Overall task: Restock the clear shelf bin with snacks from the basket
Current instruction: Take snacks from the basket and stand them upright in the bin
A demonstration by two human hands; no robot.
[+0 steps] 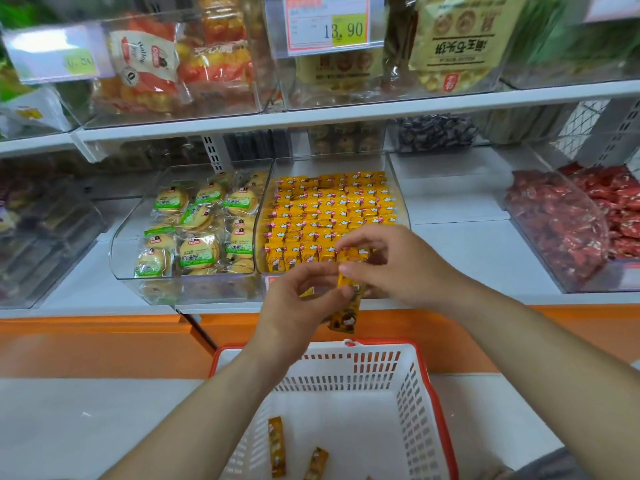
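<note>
We are pinching a yellow snack packet [347, 304] between both hands, and it is hanging upright just in front of the front edge of the clear shelf bin [398, 199], above the far rim of the basket [374, 372]. Our left hand [294, 306] is curling its thumb and fingers round the packet's middle, while our right hand [391, 265] is pressing its thumb on the upper end, its other fingers bending over the bin's front row. The bin is sitting on the white shelf [467, 244] and is holding close rows of matching yellow packets [329, 209], nearly up to its front edge. The white basket with the red rim is standing below the shelf's front edge, and we are seeing two more packets [277, 448] [317, 462] lying on its bottom near the left wall. Touching the bin's left side, a second clear bin is carrying green-labelled biscuit packs [194, 230]. Toward the shelf's right end, well apart, a bin of red packets [561, 230] is standing. On the shelf above, a price tag [327, 24] is reading 13.90.
</note>
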